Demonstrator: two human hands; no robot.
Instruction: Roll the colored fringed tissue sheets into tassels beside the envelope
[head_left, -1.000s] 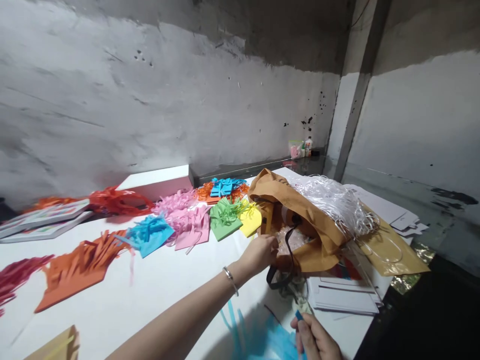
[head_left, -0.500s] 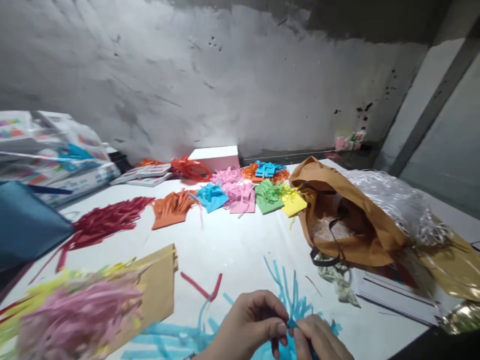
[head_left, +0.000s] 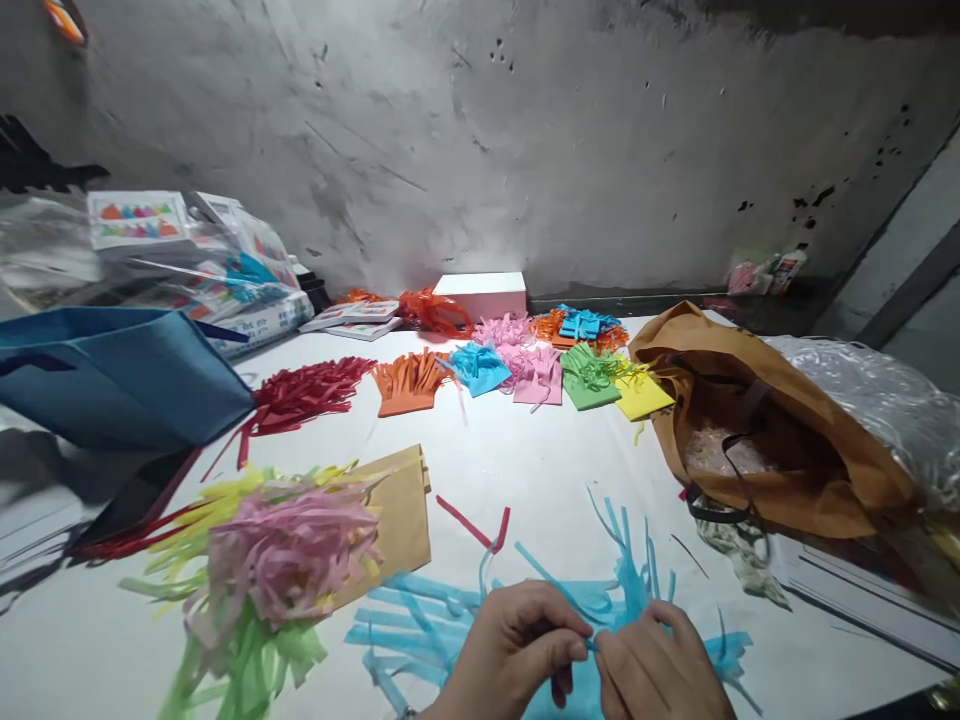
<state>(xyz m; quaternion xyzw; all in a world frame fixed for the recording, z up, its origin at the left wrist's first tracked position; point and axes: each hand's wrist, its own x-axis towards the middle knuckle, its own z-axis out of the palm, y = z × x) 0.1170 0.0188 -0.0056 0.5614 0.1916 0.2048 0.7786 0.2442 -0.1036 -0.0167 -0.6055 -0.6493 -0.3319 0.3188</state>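
Light blue fringed tissue paper (head_left: 420, 622) lies at the front of the white table, its strips spreading to the left, upward and to the right. Over it, my left hand (head_left: 517, 645) pinches a narrow blue piece of the paper between thumb and forefinger. My right hand (head_left: 660, 665) meets it there, its fingers closed on the same twisted blue bit. The fingertips of both hands almost touch. Part of the blue paper is hidden beneath my hands. Just beyond them lies a bent red paper strip (head_left: 480, 525).
Pink fringed tissue (head_left: 300, 550) rests on a brown paper sheet (head_left: 401, 510) at left. Several coloured fringe bundles, including an orange one (head_left: 409, 385), line the back. An open brown bag (head_left: 810, 480) stands at right, a blue bag (head_left: 135, 370) at left.
The view has swung left, so things on the table appear farther right. My hands stay together on the blue paper; my right hand has turned, its back now more visible.
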